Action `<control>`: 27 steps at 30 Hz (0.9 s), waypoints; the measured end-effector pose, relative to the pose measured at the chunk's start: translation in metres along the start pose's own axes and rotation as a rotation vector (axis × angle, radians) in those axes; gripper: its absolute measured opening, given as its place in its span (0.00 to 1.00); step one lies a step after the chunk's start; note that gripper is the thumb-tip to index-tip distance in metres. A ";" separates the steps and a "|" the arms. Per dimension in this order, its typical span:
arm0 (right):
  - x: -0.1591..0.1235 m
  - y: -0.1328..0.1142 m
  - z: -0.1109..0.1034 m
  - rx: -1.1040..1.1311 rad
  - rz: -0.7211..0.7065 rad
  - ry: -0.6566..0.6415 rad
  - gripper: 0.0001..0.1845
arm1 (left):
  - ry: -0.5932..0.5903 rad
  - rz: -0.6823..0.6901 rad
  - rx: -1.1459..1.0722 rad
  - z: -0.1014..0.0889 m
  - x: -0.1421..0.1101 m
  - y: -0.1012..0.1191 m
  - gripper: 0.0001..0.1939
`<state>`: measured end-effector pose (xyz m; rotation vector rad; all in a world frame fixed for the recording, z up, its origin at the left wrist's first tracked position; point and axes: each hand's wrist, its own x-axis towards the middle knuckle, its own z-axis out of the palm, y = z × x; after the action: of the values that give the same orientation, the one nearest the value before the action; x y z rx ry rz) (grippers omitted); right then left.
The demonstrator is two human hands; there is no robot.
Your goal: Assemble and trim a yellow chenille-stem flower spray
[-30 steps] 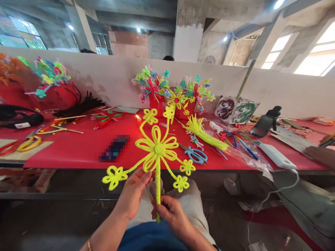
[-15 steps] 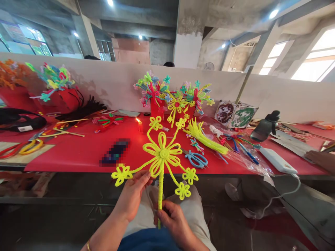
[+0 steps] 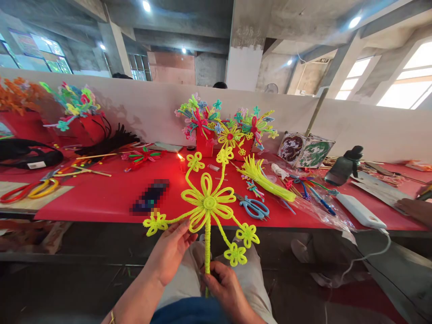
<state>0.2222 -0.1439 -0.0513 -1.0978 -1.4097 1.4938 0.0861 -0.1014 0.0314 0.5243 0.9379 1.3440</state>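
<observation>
A bright yellow-green pipe-cleaner flower (image 3: 209, 203) stands upright in front of me, over the table's front edge. Its big looped bloom has several thin branches, each ending in a small five-petal flower. My right hand (image 3: 224, 283) is closed round the lower part of its wrapped stem (image 3: 207, 247). At the bloom's lower left, my left hand (image 3: 172, 247) has thumb and curled fingers closed at the petal and the branch leading to the left small flower (image 3: 155, 223); the exact grip is partly hidden. Blue-handled scissors (image 3: 254, 208) lie just beyond, to the right.
A lit red candle (image 3: 181, 161) burns behind the flower on the red table (image 3: 101, 193). Yellow pipe cleaners (image 3: 266, 180), a white power bank (image 3: 361, 210) and a dark bottle (image 3: 344, 166) lie rightward. Red-and-yellow-handled scissors (image 3: 42, 188) are at left. Another person's hand (image 3: 415, 208) rests at far right.
The flower's two upper branches have swung left relative to its big bloom. My left thumb has shifted slightly left along the flower, while my right hand keeps hold of the stem.
</observation>
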 end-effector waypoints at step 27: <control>-0.003 0.015 -0.001 0.059 -0.056 -0.015 0.25 | 0.001 0.163 0.179 -0.007 0.000 -0.003 0.12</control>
<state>0.2245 -0.1472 -0.0660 -1.0051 -1.3865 1.4976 0.0816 -0.1035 0.0254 0.7501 1.0403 1.4128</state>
